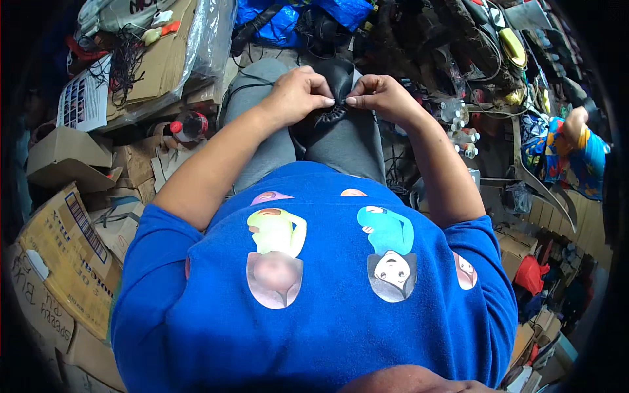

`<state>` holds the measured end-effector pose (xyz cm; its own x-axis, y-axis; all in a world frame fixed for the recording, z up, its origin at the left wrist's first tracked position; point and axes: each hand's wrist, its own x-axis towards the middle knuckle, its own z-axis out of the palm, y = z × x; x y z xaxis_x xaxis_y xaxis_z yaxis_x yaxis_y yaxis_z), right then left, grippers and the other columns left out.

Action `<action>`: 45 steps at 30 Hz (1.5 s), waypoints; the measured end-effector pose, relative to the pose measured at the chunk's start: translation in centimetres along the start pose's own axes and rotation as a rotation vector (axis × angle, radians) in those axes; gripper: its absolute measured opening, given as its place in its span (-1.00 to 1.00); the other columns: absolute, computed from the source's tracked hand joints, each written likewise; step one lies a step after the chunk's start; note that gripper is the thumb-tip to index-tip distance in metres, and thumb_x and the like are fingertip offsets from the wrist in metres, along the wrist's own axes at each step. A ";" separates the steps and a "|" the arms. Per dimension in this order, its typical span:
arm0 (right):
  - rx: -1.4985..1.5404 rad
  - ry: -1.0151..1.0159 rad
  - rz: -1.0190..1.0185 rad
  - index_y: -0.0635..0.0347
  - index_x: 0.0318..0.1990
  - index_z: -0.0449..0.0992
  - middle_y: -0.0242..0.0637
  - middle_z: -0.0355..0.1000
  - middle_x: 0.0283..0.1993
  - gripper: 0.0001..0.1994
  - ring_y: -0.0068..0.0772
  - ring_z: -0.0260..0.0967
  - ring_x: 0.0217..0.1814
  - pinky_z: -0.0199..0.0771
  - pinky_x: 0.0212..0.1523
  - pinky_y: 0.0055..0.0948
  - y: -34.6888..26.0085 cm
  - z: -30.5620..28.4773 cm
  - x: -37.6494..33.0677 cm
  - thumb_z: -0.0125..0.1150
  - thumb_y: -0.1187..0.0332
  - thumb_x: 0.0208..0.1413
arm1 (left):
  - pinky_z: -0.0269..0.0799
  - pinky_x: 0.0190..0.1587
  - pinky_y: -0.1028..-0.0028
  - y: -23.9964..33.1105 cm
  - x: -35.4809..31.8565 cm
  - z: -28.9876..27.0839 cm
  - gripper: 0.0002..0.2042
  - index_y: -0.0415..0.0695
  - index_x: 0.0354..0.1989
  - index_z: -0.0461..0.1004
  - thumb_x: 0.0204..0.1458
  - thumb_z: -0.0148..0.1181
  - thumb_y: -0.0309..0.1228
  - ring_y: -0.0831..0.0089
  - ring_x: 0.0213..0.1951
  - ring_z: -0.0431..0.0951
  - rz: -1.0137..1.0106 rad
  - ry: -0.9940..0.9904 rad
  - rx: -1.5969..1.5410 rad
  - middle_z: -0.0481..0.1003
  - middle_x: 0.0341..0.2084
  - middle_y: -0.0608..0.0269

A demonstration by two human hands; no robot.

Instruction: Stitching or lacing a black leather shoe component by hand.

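Note:
A shiny black leather-like piece [335, 77] with a puckered, gathered edge rests over my lap, between my grey-trousered thighs. It looks like a shoe upper, though its full shape is hidden. From the left, my left hand [300, 93] pinches its edge between thumb and finger. My right hand [385, 98] pinches the same edge from the other side, its thumb tip close to the left one. Whether a thread or needle sits between the fingertips is too small to tell.
On my left stand a cardboard-topped surface [160, 82] with black cords [128, 65], a dark bottle with a red cap [189, 126] and cardboard boxes [65, 157]. To my right are small clear bottles [462, 134], a curved metal blade [544, 190] and another person's brightly clothed limb [580, 147].

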<state>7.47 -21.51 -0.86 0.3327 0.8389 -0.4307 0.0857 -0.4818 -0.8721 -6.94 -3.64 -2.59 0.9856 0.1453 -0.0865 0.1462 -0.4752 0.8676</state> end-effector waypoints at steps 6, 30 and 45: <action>0.268 0.034 -0.005 0.17 -0.38 0.47 -0.51 0.37 -0.37 -0.86 -0.72 0.27 -0.30 0.26 -0.21 -0.67 1.4 -0.5 -1.6 0.31 0.34 0.00 | 0.35 -0.23 0.30 1.4 -2.3 -0.8 -0.87 -0.08 -0.30 0.47 -0.05 0.13 -0.41 0.16 -0.27 0.48 0.158 0.092 0.431 0.48 -0.46 0.15; -1.311 0.019 -0.338 0.06 -0.37 0.41 -0.31 0.40 -0.44 -0.93 -0.26 0.38 -0.22 0.24 -0.09 -0.28 -4.3 1.5 -1.4 0.11 0.33 0.00 | 0.34 -0.28 0.12 0.7 -0.2 -0.8 -0.88 -0.17 -0.31 0.36 -0.05 0.02 -0.52 -0.03 -0.32 0.45 0.357 -0.107 0.408 0.45 -0.48 -0.04; 0.600 0.321 -0.420 0.23 -0.25 0.45 -0.30 0.45 -0.32 -0.79 -0.53 0.35 -0.28 0.36 -0.17 -0.49 -5.6 -0.6 -1.9 0.13 0.26 0.14 | 0.40 -0.10 0.45 5.4 -5.4 -9.2 -0.93 -0.22 -0.31 0.48 0.07 0.10 -0.51 0.47 -0.24 0.51 0.296 0.135 -0.596 0.49 -0.45 0.32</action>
<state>6.91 -20.51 4.99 0.6465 0.7623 -0.0306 -0.2258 0.1528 -0.9621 -12.23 1.00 7.11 0.9520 0.2083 0.2243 -0.2378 0.0422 0.9704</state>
